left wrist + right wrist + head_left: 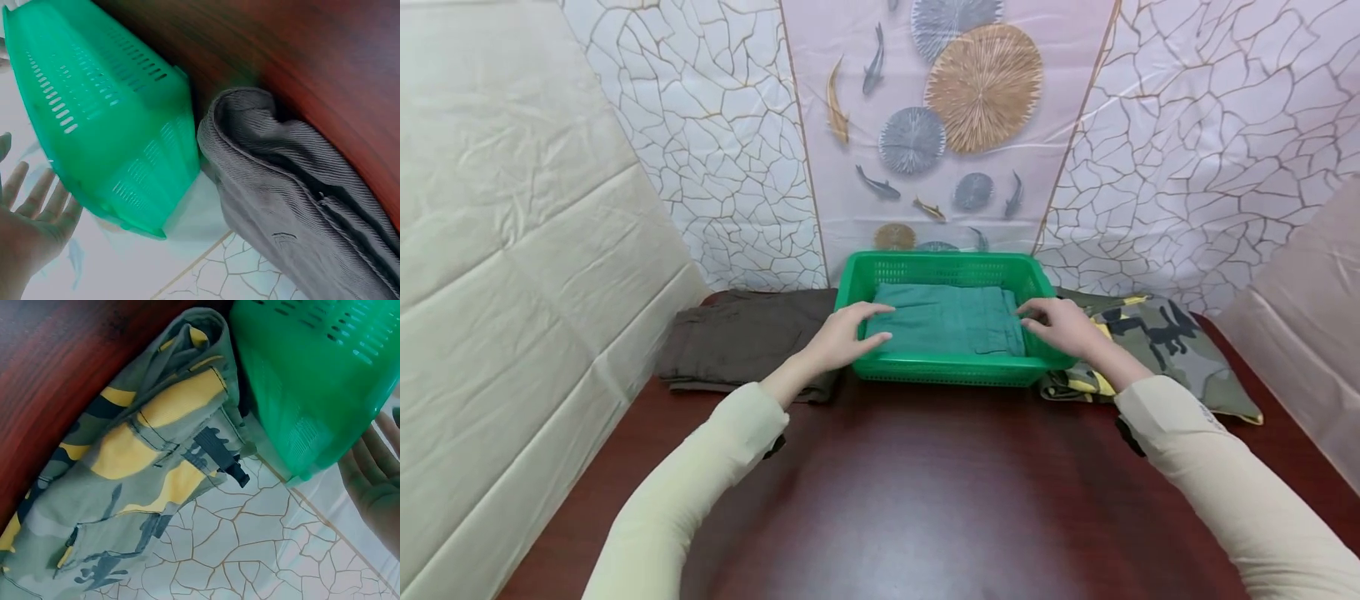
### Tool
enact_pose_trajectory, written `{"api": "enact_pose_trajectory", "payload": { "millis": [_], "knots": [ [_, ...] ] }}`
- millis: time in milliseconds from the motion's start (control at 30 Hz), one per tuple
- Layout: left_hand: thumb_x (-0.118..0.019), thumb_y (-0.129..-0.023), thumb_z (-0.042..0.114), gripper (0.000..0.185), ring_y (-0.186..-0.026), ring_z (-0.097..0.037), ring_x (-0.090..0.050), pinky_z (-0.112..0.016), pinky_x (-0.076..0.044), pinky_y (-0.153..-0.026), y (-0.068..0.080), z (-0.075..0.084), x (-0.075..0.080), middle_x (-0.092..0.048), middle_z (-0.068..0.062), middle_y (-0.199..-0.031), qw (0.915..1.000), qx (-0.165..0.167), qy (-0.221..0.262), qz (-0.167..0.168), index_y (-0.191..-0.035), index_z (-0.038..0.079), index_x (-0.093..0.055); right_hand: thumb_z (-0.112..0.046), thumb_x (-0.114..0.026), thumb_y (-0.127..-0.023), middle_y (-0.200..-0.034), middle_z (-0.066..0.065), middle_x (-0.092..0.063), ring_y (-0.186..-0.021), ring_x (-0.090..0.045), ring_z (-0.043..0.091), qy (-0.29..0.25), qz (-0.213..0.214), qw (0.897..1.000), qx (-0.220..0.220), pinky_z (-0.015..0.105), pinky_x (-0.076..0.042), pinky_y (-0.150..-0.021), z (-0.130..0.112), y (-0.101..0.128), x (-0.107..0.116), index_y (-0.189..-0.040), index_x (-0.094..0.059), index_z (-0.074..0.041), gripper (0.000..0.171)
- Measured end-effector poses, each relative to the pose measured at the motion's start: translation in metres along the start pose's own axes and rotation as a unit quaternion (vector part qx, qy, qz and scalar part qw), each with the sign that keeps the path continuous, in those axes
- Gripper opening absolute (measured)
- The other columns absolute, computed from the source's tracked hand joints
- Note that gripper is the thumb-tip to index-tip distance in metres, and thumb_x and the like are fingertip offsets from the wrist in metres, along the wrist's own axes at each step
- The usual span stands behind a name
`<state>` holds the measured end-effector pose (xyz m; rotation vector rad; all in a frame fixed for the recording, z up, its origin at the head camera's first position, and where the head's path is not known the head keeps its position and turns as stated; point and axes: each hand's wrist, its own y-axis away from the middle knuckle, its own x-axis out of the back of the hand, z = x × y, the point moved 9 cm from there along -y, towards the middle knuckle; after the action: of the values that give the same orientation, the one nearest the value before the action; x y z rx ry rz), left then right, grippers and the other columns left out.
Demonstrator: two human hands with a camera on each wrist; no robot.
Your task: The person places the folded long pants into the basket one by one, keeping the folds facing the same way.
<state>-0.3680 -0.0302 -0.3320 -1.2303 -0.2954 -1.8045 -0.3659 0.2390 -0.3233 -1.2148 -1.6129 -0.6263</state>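
Observation:
A green plastic basket (pixel 951 369) with slotted walls stands at the back of the table, and a folded teal garment (pixel 951 321) lies flat inside it. Over the basket's left side is my left hand (pixel 848 335), thumb and fingers spread apart, with nothing held. My right hand (pixel 1060 325) hovers at the opposite side, fingers loosely bent beside the garment's right edge. In the left wrist view the left fingers (pixel 47 197) extend past the basket rim. The right wrist view shows part of the right hand (pixel 378 481) by the rim; its fingertips are partly hidden.
Left of the basket lies a folded dark brown corduroy garment (pixel 748 337). On its right is a folded camouflage garment (pixel 1172 346) with yellow patches and a black buckle strap (pixel 222 456). Patterned cloth (pixel 730 150) hangs behind the dark red table (pixel 910 492).

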Motion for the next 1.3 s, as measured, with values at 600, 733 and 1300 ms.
{"api": "enact_pose_trajectory", "payload": {
  "millis": [600,733,1300],
  "knots": [
    [-0.065,-0.089,0.031,0.044,-0.093,-0.020,-0.063,-0.038,-0.053,-0.080,0.059,0.003,0.023,-0.058,-0.005,-0.128,0.9950,-0.050,-0.054,0.068,-0.130,0.017,-0.057,-0.004,-0.053,-0.091,-0.105,0.036,-0.055,-0.071,-0.057,0.040,0.104,0.160,0.976,-0.109,0.049,-0.047,-0.057,0.026,0.033,0.012,-0.112,-0.058,0.015,0.029],
    [-0.067,-0.088,0.028,0.042,-0.098,-0.022,-0.063,-0.040,-0.053,-0.081,0.067,-0.009,0.030,-0.061,-0.005,-0.125,0.9936,-0.037,-0.050,0.093,-0.128,0.016,-0.059,-0.009,-0.054,-0.093,-0.114,0.040,-0.052,-0.071,-0.058,0.043,0.082,0.148,0.976,-0.136,0.050,-0.049,-0.058,0.032,0.032,0.007,-0.120,-0.054,0.015,0.037],
    [-0.063,-0.091,0.022,0.043,-0.105,-0.032,-0.060,-0.048,-0.051,-0.079,0.073,-0.080,0.042,-0.061,-0.016,-0.120,0.9881,0.052,-0.058,0.133,-0.131,0.010,-0.055,-0.013,-0.053,-0.093,-0.080,0.029,-0.061,-0.058,-0.054,0.036,0.080,0.171,0.968,-0.165,0.043,-0.040,-0.047,0.043,0.031,0.001,-0.116,-0.052,0.010,0.033]
  ]
}}
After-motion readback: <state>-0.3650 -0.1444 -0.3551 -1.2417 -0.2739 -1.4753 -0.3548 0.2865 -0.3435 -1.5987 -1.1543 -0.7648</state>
